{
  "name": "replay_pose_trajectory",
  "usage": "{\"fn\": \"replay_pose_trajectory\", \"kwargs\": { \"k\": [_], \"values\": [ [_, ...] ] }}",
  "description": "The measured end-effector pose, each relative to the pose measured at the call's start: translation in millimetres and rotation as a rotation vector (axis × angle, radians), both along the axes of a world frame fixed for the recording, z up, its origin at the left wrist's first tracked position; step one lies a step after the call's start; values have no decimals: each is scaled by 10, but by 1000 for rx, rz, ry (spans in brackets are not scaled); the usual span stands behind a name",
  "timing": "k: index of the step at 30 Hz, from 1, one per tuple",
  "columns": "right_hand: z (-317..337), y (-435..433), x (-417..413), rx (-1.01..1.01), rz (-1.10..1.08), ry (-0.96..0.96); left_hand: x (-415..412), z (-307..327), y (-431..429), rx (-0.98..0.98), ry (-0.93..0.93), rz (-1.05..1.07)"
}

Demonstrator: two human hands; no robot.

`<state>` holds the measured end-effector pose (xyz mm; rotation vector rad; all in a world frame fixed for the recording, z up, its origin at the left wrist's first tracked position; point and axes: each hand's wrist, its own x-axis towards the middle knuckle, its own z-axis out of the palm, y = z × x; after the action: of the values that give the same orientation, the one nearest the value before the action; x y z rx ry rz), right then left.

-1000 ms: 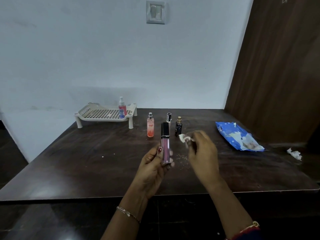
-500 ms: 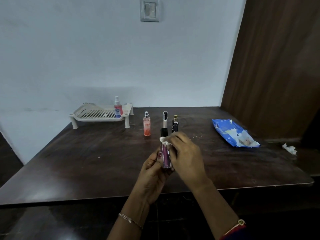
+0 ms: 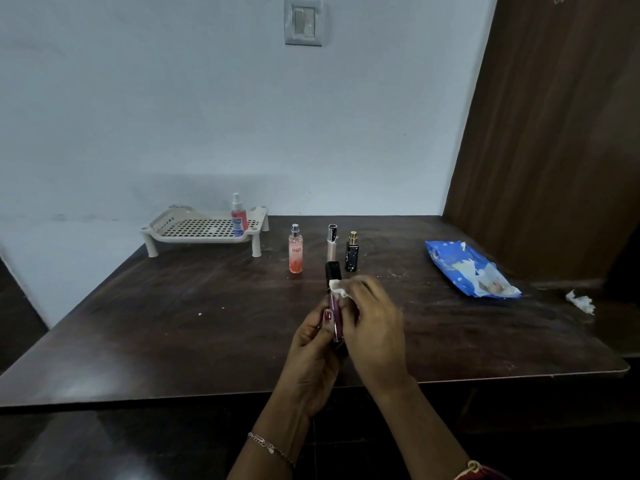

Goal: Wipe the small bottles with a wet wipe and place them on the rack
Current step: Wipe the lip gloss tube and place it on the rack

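Gripping the purple tube [image 3: 336, 323] upright by its lower half: left hand [image 3: 313, 344], fingers curled round it, thumb with a dark red nail on the front. The tube is slim and glossy with a square black cap, held in the air over the near middle of the table [image 3: 173, 323]. Right hand [image 3: 372, 327] pinches a crumpled white wet wipe [image 3: 338, 289] against the tube just below the cap, fingers bunched over it. Thin chain bracelet [image 3: 268, 446] on the left wrist.

Beyond the hands, a row stands upright toward the far edge:
- orange spray bottle [image 3: 295, 251], clear body, silver nozzle
- beige tube [image 3: 332, 242], black-and-silver cap
- black bottle [image 3: 352, 252], squat, gold cap

They stand close together; can't tell if any touch.

Far left corner: cream plastic rack [image 3: 201, 239], perforated deck, short legs. A red spray bottle [image 3: 239, 216] with a blue label stands at its right end.

Right side: glossy blue wipe packet [image 3: 467, 271], flap open, white wipe showing. Past it, at the right edge, a small crumpled white scrap [image 3: 581, 301].

Table surface is dark wood grain, scuffed, with pale specks.
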<state>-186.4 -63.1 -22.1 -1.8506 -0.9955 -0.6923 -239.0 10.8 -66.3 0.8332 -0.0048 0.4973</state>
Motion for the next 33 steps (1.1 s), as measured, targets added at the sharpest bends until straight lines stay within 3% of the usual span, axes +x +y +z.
{"fn": "replay_pose_trajectory", "kwargs": {
  "k": [7,13,15,18,21,25,30,33],
  "values": [
    [-28,16,21,1,20,26,0,-26,22,1,2,3],
    [2,8,92,-40,146,162,21,-54,45,-40,19,32],
    [15,-1,127,36,239,283,15,-26,57,-25,9,31],
    [28,-18,153,343,380,619,9,61,89,-16,-1,17],
    [1,-41,175,548,364,795,9,110,98,-9,7,18],
    [80,-30,183,518,380,714,5,128,72,-1,7,17],
    [158,5,203,236,274,273,6,139,67,56,14,20],
    [130,6,199,198,244,226,-3,151,48,133,23,25]
  ]
}}
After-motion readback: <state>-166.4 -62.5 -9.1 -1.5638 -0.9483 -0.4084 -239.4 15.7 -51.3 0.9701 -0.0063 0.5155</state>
